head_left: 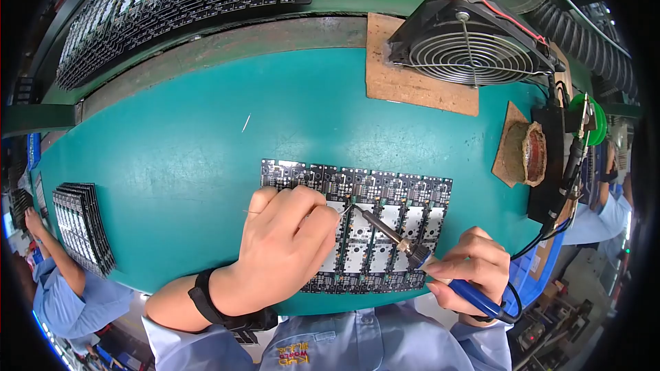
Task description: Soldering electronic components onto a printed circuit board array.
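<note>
left hand [285, 247] pinching thin solder wire [344, 210] | right hand [471, 264] gripping blue-handled soldering iron [412, 254] | flat black circuit panel [385, 192]

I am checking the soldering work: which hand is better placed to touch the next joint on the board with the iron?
Probably the right hand: it grips the blue-handled soldering iron, tip at the circuit board panel. The left hand rests on the panel, pinching thin solder wire.
</note>
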The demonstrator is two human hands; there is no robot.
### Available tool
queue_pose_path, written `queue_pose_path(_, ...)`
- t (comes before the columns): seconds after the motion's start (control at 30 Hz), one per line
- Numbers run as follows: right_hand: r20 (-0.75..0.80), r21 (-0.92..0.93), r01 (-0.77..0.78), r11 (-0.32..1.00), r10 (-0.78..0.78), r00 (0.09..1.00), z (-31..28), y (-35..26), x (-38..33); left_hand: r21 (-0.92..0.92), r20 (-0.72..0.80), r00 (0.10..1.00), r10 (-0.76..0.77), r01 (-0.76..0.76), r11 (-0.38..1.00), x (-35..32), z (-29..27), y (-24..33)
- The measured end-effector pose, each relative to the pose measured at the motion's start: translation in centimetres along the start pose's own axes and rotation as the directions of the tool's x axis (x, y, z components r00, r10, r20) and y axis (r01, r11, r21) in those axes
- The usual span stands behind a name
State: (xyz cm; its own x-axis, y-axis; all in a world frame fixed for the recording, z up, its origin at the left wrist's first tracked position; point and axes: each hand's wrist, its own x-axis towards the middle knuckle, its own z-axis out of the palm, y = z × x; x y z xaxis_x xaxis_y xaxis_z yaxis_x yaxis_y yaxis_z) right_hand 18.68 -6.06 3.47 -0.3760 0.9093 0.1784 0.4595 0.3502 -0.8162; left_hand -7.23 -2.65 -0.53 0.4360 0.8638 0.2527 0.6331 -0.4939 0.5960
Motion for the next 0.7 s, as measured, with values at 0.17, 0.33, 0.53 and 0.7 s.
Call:
queue_pose_path(0.17, -0.003, -0.009, 0.020, 1.000, -0.020, 1.000, 0.08, 0.17, -0.16, 0.009, -0.005, 1.000, 0.007, -0.007, 1.000, 0.01, 0.08, -0.01)
queue_pose_path(0.33, 0.012, -0.005, -0.005, 1.000, 0.005, 1.000, -0.10, -0.16, 0.27, 0.007, 0.007, 1.000, 0.000, 0.000, 1.000, 0.06, 0.05, 0.00)
queue_pose_path(0.53, 0.023, -0.014, 0.002, 1.000, -0.002, 1.000, -0.02, 0.09, 0.02, 0.008, 0.004, 1.000, 0.002, -0.002, 1.000, 0.11, 0.09, -0.07)
queue_pose_path(0.7, 0.040, -0.033, 0.007, 0.999, -0.005, 0.999, -0.20, -0.02, 0.11, 0.001, 0.012, 1.000, 0.002, -0.002, 1.000, 0.10, 0.03, -0.04)
